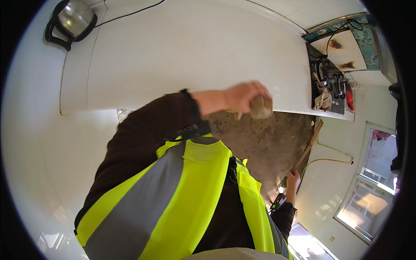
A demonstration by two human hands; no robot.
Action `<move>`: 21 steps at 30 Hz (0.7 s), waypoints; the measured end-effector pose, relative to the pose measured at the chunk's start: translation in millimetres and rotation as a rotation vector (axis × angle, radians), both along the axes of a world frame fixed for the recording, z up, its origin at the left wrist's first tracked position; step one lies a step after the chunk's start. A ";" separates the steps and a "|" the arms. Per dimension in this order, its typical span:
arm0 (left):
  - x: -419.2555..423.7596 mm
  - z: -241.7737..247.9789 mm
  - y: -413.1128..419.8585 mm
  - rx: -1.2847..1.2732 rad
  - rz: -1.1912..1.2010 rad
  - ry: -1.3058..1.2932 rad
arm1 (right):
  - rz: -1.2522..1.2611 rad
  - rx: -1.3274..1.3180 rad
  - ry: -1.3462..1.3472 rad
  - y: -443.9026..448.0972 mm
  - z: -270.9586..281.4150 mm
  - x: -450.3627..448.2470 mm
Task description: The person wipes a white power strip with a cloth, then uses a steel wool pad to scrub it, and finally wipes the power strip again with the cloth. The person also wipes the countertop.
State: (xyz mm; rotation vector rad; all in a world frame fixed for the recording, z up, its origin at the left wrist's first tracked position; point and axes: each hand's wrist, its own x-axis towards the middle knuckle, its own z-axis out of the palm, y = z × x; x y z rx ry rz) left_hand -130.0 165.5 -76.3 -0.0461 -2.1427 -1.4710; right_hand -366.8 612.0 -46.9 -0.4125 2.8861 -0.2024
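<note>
My left hand (242,97) reaches across the front edge of the white counter (195,55), blurred by motion. Its fingers are closed on a bunched beige cloth (261,107), part of which hangs below the hand. My right hand (293,179) is low at the right, over the floor and beside the wall. A small dark green thing (284,182) lies against its fingers; whether the hand grips it, I cannot tell. A wooden stick (308,148) slants up from near this hand towards the stove.
A steel kettle (77,18) with a black handle and a cord stands at the counter's far left. At the right are a gas stove (336,78) with a beige cloth (324,99) on it, and a red item (349,97). A hose (325,159) runs along the wall near windows.
</note>
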 end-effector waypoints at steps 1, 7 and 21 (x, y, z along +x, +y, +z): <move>19.1 2.8 -20.7 0.054 0.097 0.131 | -0.056 -0.176 -0.088 4.4 -8.7 -3.7; 220.0 -16.2 -99.8 -0.021 1.150 -0.122 | -0.144 -0.692 -0.381 -34.8 -43.9 -6.6; 94.9 -86.7 -165.3 -0.652 1.300 -0.727 | 0.269 -0.327 -0.329 -133.2 24.3 23.0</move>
